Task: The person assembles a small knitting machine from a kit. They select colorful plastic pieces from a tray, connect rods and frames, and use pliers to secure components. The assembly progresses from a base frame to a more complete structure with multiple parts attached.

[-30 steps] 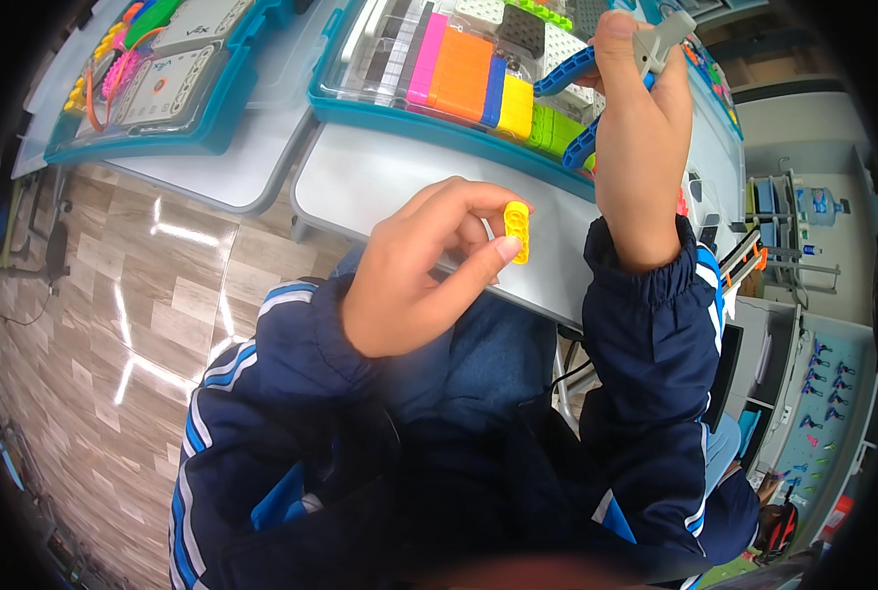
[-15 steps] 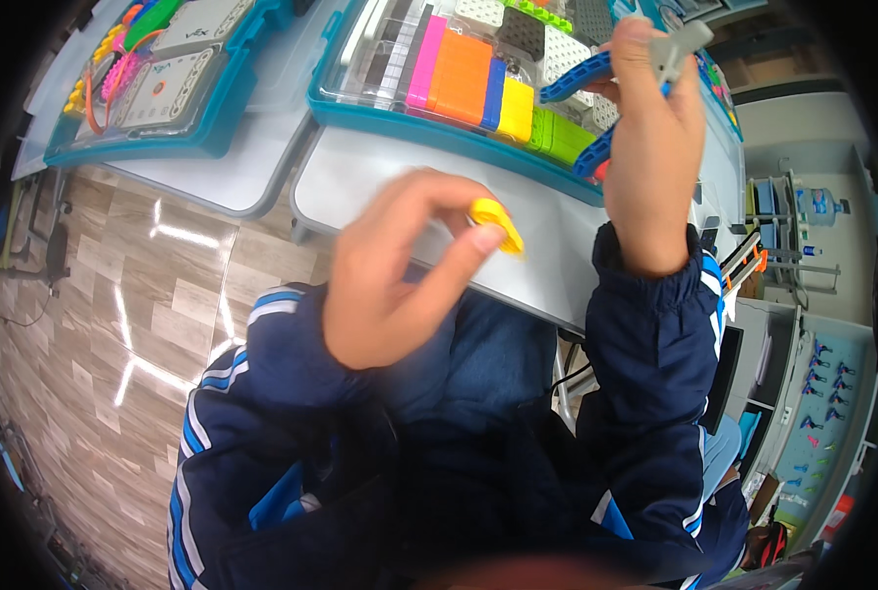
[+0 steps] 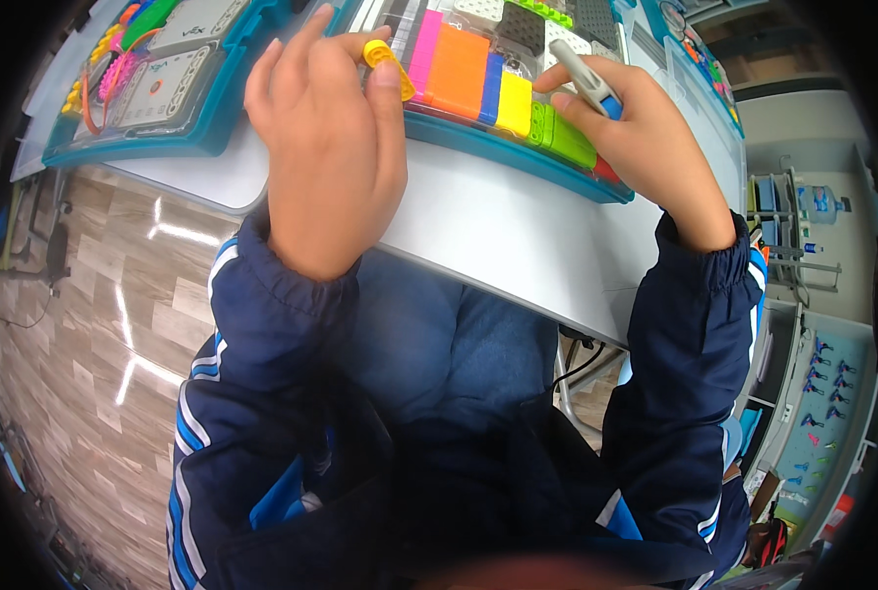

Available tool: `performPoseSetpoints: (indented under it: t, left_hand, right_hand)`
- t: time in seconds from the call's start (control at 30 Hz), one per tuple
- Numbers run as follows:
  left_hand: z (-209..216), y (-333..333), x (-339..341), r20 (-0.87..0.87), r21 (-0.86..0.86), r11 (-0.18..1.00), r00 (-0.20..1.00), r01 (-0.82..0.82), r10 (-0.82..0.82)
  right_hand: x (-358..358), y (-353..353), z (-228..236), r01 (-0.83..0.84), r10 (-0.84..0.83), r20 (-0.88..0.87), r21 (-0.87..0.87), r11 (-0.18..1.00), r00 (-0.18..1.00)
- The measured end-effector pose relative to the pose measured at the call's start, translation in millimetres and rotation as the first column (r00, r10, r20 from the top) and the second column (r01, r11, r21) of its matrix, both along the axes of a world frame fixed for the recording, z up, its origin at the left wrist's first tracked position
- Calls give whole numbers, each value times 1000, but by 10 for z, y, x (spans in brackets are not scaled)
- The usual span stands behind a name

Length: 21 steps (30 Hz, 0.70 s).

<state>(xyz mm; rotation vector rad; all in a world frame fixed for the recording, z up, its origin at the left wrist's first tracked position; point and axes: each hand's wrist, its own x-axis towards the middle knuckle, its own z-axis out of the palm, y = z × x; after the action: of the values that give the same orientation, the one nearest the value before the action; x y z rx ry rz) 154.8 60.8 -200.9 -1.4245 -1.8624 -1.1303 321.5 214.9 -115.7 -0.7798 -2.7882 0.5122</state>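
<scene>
My left hand point(image 3: 331, 157) is over the near left side of a teal storage case point(image 3: 439, 126). Its thumb and forefinger pinch a small yellow plastic building piece point(image 3: 388, 69), round at one end. On the right, my right hand point(image 3: 655, 138) reaches over the case's front right corner. Between its thumb and fingers is a light grey plastic building piece point(image 3: 579, 77) with a blue part point(image 3: 611, 106) at its lower end. Under my hands, the case holds pink, orange point(image 3: 459, 71), blue, yellow and green blocks in rows, with perforated white and black pieces behind.
A second teal case point(image 3: 213, 118) with grey modules and colourful parts stands on the adjoining table at the left. The white table point(image 3: 518, 216) has its front edge above my lap. Shelves with a water jug point(image 3: 818, 205) and a pegboard point(image 3: 818, 413) are at the far right.
My left hand has moved up and left with the yellow piece, over the case. My right hand has turned and lowered; the blue curved arms seen beside it earlier no longer show.
</scene>
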Motion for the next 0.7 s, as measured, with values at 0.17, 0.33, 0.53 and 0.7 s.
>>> performPoseSetpoints:
  t: [0.17, 0.33, 0.53, 0.7]
  left_hand:
    - [-40, -18, -31, 77, -28, 994, 992, 103, -101]
    - [-66, -28, -28, 187, -14, 989, 972, 149, -143]
    - [-76, -31, -45, 221, 19, 980, 955, 198, -197]
    - [-52, -52, -27, 260, -10, 978, 945, 209, -199]
  right_hand:
    - [-57, -27, -14, -20, 6, 90, 154, 988, 996]
    - [-107, -71, 67, -39, 21, 138, 128, 991, 990]
    - [-94, -19, 53, 9, -10, 98, 8, 1000, 995]
    - [-74, 45, 26, -55, 51, 82, 46, 997, 995]
